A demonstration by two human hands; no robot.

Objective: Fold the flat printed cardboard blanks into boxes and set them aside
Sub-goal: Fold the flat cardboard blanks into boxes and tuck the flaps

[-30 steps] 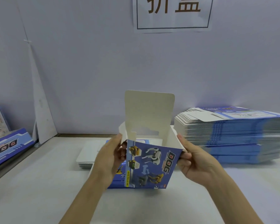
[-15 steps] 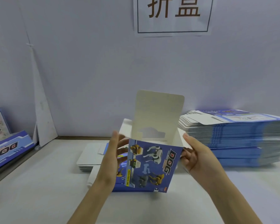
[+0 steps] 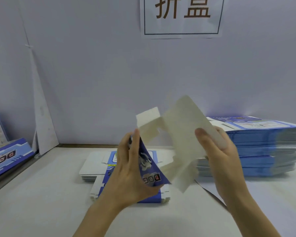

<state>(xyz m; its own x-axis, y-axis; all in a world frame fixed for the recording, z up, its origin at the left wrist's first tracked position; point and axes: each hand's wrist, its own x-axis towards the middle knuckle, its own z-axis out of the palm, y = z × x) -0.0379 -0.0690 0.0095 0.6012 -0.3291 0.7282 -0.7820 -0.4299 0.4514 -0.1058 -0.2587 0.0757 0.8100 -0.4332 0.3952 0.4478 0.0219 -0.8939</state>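
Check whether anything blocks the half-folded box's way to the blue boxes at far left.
Nothing visible does. The left hand and right hand hold the half-folded box above the short pile of flat blanks, which lies below the path to the blue boxes.

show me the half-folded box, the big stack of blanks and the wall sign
half-folded box point(image 3: 183, 139), head view, on its white inner panel
stack of blanks point(image 3: 263, 151), head view, on its blue side edges
wall sign point(image 3: 182, 14), head view, on the paper between the characters
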